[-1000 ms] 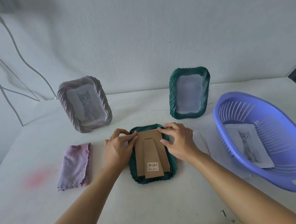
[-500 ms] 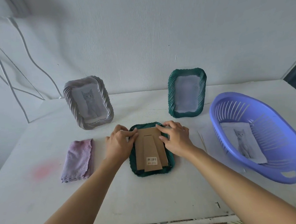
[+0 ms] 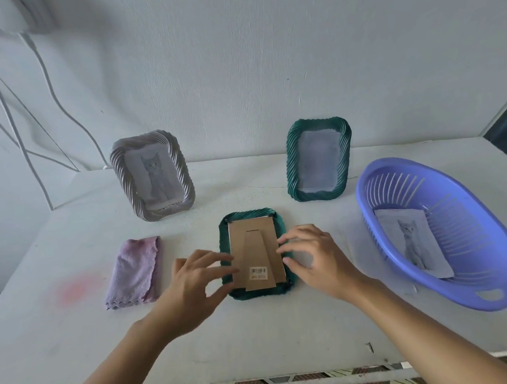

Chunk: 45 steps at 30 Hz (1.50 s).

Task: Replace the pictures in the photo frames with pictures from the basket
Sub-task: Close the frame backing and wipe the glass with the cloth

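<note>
Seemingly midway: left hand (image 3: 192, 281) and right hand (image 3: 316, 256), fingers spread, holding nothing, flank the face-down green frame (image 3: 249, 214), cardboard back (image 3: 256, 245) on; one cat picture (image 3: 411, 240) lies in the right basket (image 3: 491, 265)

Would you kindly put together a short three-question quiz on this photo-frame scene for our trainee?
1. True or false: the green frame between the left hand and the right hand lies face down, cardboard back up.
2. Where does the loose cat picture lie? A in the purple basket; B in the left hand; C in the right hand.
3. How many frames stand upright by the wall, and in which colours?
Key: 1 true. 2 A. 3 two: a grey frame and an upright green frame.
</note>
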Tool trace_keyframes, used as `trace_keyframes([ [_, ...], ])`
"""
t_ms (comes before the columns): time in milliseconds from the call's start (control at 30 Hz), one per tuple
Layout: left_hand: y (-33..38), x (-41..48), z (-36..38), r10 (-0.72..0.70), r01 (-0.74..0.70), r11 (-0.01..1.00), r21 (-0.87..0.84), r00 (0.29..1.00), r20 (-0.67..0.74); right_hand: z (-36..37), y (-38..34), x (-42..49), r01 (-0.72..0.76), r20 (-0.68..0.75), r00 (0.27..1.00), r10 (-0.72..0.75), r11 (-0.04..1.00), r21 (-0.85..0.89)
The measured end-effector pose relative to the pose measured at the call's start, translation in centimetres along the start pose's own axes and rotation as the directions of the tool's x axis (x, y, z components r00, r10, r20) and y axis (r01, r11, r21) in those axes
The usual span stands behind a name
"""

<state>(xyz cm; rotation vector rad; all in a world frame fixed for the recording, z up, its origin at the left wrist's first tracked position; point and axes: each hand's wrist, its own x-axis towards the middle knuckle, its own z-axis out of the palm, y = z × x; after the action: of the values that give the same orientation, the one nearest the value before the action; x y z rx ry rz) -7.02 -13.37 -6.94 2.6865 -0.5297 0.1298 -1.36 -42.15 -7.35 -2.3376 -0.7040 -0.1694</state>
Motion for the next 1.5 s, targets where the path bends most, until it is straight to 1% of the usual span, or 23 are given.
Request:
trace_keyframes([
  [100,-0.2,-0.8,0.4,0.018,-0.020,0.999,0.039,0.999,0.041,0.0,0.1,-0.7,0.041,0.079,0.996,-0.038,0.998,-0.041],
  [200,-0.2,-0.8,0.4,0.012,-0.014,0.999,0.052,0.999,0.039,0.1,0.3,-1.1,0.036,0.143,0.989,-0.029,0.998,-0.048],
  [400,-0.7,-0.5,0.0,0.046,-0.049,0.996,0.073,0.998,0.051,-0.5,1.0,-0.7,0.036,0.187,0.981,-0.041,0.999,0.031],
  [533,-1.0,0.1,-0.5,0.084,-0.089,0.993,0.078,0.994,0.070,-0.8,1.1,-0.4,0.032,0.207,0.978,-0.039,0.999,0.036],
  [700,-1.0,0.5,-0.8,0.145,-0.151,0.981,0.120,0.987,0.063,-0.4,1.2,-0.2,0.022,0.189,0.982,-0.028,0.999,0.033],
  [767,-1.2,0.8,-1.0,0.167,-0.176,0.976,0.125,0.982,0.083,-0.3,1.1,-0.2,0.027,0.175,0.984,-0.032,0.999,0.034],
  [900,-1.4,1.4,-1.3,0.205,-0.221,0.966,0.136,0.971,0.122,0.3,1.0,-0.7,-0.002,0.120,0.993,-0.005,0.998,0.061],
  [1067,-1.1,1.8,-1.6,0.261,-0.278,0.948,0.152,0.957,0.123,1.5,0.4,-1.4,-0.043,0.000,0.999,0.044,0.995,0.094],
  [1167,-0.8,2.1,-1.5,0.275,-0.291,0.944,0.157,0.954,0.116,1.8,0.3,-1.7,-0.038,-0.030,0.999,0.041,0.993,0.111],
  [1333,-0.9,1.2,-0.6,0.230,-0.235,0.963,0.133,0.972,0.052,1.9,0.3,-1.8,-0.041,-0.038,0.998,0.046,0.990,0.132],
  [1500,-0.1,0.3,1.2,0.114,-0.106,0.992,0.073,0.986,-0.119,2.0,0.3,-2.0,-0.052,-0.048,0.997,0.059,0.988,0.146],
])
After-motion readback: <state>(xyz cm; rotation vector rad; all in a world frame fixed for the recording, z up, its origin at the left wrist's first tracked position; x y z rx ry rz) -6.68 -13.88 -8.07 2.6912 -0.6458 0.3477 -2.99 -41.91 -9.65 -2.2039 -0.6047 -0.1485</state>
